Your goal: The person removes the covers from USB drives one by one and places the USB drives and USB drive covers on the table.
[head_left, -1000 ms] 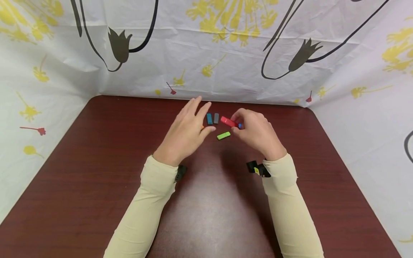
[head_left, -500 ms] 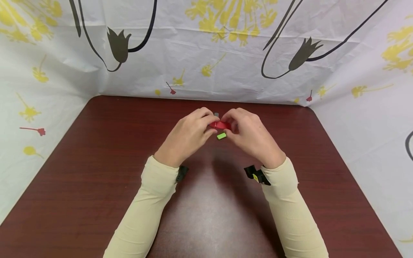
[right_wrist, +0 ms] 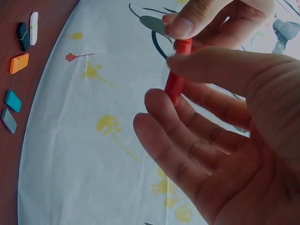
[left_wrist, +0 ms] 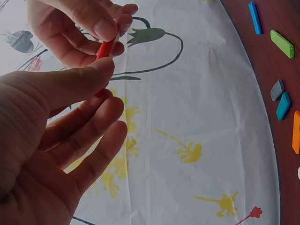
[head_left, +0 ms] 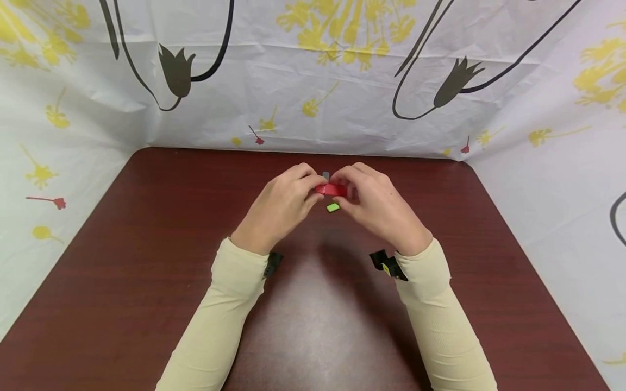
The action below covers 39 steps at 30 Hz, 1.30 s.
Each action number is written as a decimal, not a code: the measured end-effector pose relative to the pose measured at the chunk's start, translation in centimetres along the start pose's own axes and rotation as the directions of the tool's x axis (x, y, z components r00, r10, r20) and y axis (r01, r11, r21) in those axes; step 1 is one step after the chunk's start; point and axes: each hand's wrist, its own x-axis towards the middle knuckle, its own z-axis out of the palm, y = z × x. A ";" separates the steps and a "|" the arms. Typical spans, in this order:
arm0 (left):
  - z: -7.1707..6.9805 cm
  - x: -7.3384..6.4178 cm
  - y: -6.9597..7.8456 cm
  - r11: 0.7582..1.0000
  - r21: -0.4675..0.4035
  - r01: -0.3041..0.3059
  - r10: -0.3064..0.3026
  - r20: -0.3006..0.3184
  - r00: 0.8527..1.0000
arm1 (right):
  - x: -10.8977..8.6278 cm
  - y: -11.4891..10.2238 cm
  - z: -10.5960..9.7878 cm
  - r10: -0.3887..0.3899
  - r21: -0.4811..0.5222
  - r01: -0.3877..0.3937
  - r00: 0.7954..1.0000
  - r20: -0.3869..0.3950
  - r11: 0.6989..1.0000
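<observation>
A red USB flash drive [head_left: 335, 190], with a seam near its left end, is held level just above the table. My left hand [head_left: 279, 209] pinches its left end between thumb and fingers. At the other end, my right hand [head_left: 383, 209] grips the body, hiding part of it. Both wrist views show the thumbs pressing on the red stick from either side. Just below it in the head view lies a green flash drive [head_left: 333, 207], partly covered. Behind the fingers, the tip of a grey flash drive [head_left: 325, 175] shows.
On the dark red table [head_left: 146, 244], the left wrist view shows a blue stick [left_wrist: 255, 18] and a teal flash drive [left_wrist: 283, 106]. Orange [right_wrist: 19, 63], black [right_wrist: 22, 36] and white flash drives [right_wrist: 33, 28] appear in the right wrist view. A patterned white cloth [head_left: 220, 130] hangs behind.
My left hand has closed from a spread pose onto the red flash drive's left end. My right hand has carried the drive leftward and turned it level. The last half second shows little movement.
</observation>
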 end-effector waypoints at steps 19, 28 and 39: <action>0.3 -0.2 0.3 0.997 -0.069 0.019 -0.019 0.001 1.000 | -0.2 0.3 -0.1 -0.040 -0.049 0.040 0.999 -0.003 0.998; 0.2 0.1 0.3 0.995 -0.100 0.021 -0.019 0.022 1.000 | -0.1 0.9 -0.4 -0.044 -0.050 0.044 0.999 -0.004 0.998; 0.2 0.2 0.5 0.994 -0.102 0.044 -0.039 0.046 0.998 | -0.3 1.0 -0.6 -0.065 -0.062 0.065 0.998 0.006 0.996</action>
